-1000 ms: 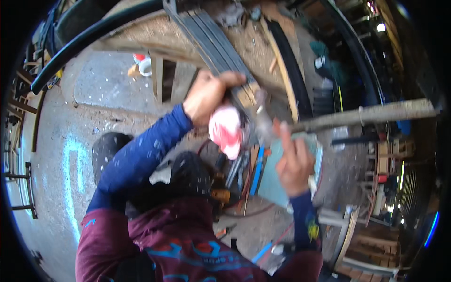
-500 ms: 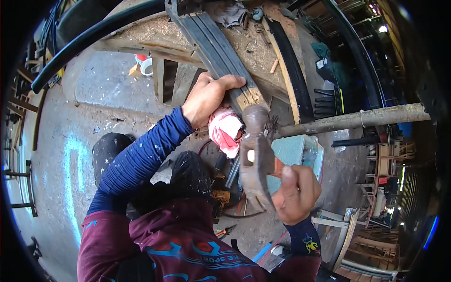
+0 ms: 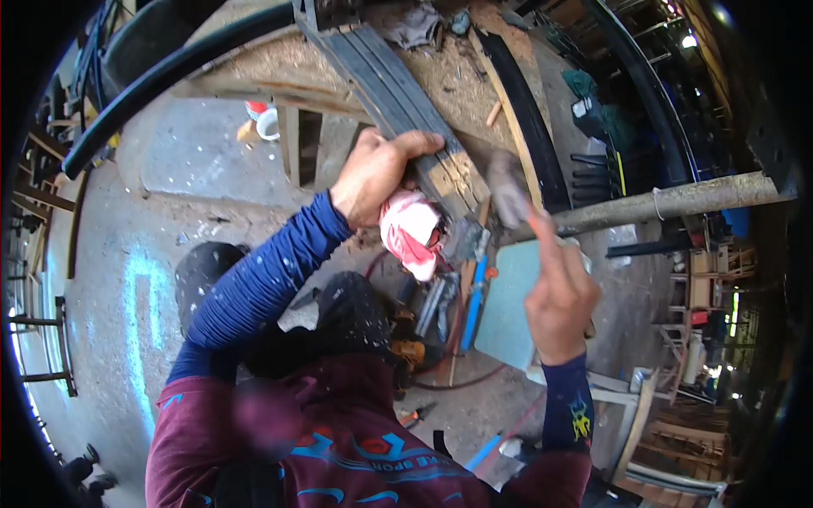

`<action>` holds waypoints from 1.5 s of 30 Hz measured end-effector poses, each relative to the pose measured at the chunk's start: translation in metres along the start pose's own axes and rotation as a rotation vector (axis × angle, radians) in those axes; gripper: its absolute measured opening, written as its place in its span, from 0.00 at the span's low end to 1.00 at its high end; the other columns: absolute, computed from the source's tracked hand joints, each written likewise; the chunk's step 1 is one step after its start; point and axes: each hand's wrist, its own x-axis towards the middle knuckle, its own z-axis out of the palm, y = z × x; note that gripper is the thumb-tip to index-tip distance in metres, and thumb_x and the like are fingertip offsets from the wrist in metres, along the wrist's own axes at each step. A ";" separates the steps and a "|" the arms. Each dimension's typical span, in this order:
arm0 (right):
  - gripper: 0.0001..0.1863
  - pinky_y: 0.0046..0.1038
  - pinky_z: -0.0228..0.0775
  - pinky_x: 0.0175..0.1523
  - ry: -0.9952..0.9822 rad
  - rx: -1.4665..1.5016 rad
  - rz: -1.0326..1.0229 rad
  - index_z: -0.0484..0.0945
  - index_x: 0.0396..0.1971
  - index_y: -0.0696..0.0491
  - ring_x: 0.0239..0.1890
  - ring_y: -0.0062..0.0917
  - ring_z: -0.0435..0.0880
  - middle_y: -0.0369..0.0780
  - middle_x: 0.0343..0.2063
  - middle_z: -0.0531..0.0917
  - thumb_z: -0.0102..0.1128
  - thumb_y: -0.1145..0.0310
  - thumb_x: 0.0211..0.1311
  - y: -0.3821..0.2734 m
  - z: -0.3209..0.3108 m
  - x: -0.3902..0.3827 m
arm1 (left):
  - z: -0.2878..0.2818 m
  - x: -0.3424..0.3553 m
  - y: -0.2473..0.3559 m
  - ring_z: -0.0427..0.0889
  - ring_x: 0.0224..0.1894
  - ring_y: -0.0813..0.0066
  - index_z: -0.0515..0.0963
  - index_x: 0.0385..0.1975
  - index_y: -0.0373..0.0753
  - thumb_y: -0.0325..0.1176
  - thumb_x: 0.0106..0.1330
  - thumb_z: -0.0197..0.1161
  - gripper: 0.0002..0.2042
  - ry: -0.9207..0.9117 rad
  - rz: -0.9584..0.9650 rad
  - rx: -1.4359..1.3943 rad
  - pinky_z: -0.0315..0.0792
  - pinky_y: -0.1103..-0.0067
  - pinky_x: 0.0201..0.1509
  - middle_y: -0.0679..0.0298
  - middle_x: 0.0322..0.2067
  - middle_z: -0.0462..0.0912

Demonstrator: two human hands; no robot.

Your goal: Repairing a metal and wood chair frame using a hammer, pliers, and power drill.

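My left hand [image 3: 373, 176] is closed round a dark grey, grooved length of wood [image 3: 398, 89], its thumb lying across the top near the end. That end shows bare, splintered wood. Just below my left hand hangs a bundled red and white cloth [image 3: 411, 227]; whether my fingers touch it is hidden. In my right hand [image 3: 561, 305] is a hammer [image 3: 511, 193], gripped by its handle. Its head, smeared by motion, is close to the right of the splintered wood end, and I cannot tell whether they touch.
A workbench [image 3: 288, 63] strewn with sawdust carries the wood. On it lies a black-faced strip [image 3: 529, 118]. A round pole [image 3: 677, 207] crosses at the right, near a pale plastic box [image 3: 508, 292]. A yellow drill [image 3: 411, 351] and a blue tool [image 3: 474, 305] lie low down.
My right hand has swung the hammer away from me and to the right, lowering its head beside the wood's end. My left hand keeps its grip on the wood.
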 end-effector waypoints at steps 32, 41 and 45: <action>0.11 0.37 0.71 0.32 0.135 1.141 0.716 0.76 0.42 0.58 0.28 0.44 0.84 0.47 0.25 0.81 0.54 0.65 0.74 -0.057 0.219 -0.196 | -0.024 -0.016 -0.010 0.84 0.50 0.51 0.72 0.55 0.25 0.32 0.53 0.61 0.27 -0.064 0.039 0.056 0.78 0.62 0.59 0.44 0.51 0.82; 0.11 0.22 0.63 0.30 0.643 1.213 0.165 0.77 0.46 0.61 0.24 0.18 0.73 0.38 0.25 0.79 0.52 0.70 0.73 -0.010 0.095 -0.049 | -0.013 -0.017 0.002 0.84 0.50 0.58 0.73 0.54 0.31 0.48 0.73 0.54 0.24 0.059 0.103 0.033 0.77 0.64 0.59 0.50 0.49 0.83; 0.10 0.39 0.72 0.39 0.147 1.063 0.005 0.78 0.43 0.62 0.33 0.44 0.83 0.49 0.28 0.82 0.56 0.75 0.66 -0.002 0.028 0.014 | -0.019 -0.021 0.004 0.85 0.49 0.59 0.73 0.56 0.32 0.50 0.77 0.49 0.24 -0.263 0.197 -0.004 0.78 0.65 0.60 0.53 0.49 0.84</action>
